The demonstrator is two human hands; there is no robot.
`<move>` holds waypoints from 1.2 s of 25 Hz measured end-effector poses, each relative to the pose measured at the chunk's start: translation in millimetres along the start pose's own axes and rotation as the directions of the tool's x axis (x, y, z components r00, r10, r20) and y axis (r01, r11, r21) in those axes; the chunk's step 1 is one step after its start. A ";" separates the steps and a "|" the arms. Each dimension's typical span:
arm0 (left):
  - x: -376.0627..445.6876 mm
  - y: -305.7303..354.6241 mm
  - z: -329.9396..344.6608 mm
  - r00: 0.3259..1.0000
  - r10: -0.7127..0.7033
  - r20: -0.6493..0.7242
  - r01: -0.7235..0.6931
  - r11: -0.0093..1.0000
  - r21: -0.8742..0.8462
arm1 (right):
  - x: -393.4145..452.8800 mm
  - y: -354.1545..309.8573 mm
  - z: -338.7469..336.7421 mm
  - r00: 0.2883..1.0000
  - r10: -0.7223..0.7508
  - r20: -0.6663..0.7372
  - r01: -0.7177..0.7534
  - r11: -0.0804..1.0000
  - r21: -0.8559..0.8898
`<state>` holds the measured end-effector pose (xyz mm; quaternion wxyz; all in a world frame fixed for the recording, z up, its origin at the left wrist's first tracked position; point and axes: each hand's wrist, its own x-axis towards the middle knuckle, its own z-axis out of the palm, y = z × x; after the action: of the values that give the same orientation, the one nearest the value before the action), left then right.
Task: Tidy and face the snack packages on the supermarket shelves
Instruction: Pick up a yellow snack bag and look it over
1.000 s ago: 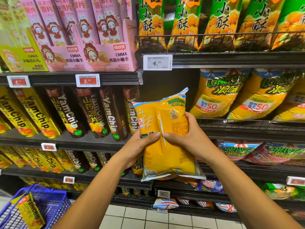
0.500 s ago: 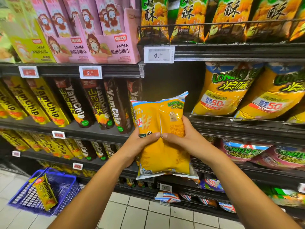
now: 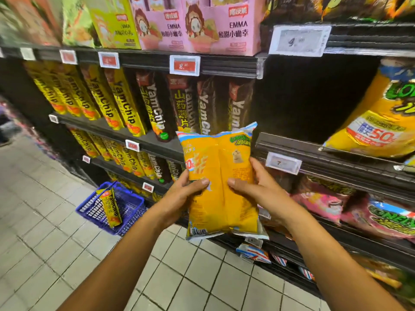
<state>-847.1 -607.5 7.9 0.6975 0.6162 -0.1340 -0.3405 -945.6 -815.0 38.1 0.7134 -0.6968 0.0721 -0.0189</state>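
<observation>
Both hands hold an orange snack bag (image 3: 221, 187) upright, back side out, in front of the shelves (image 3: 226, 66): the left hand (image 3: 179, 198) grips its left edge, the right hand (image 3: 258, 189) its right, thumbs pressed on the back. Behind stand rows of YamChip packs (image 3: 125, 104). A blue basket (image 3: 125, 207) sits on the tiled floor (image 3: 45, 221), one YamChip pack leaning in it.

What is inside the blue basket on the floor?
One yellow YamChip pack stands tilted in the blue basket, leaning at its front left side. Mesh walls show around it; the pack and near rim hide part of the basket floor, so anything lying flat there cannot be seen.
</observation>
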 end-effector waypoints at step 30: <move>-108.8 -82.0 -516.1 0.803 -0.242 -0.545 -0.018 0.904 -0.428 | 300.6 160.2 488.2 0.827 0.447 0.340 -0.421 0.894 -0.152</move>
<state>-639.2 -142.0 -150.4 0.7964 0.5363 0.1999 -0.1955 -597.1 -364.8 -135.5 0.6745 -0.6780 0.0950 0.2764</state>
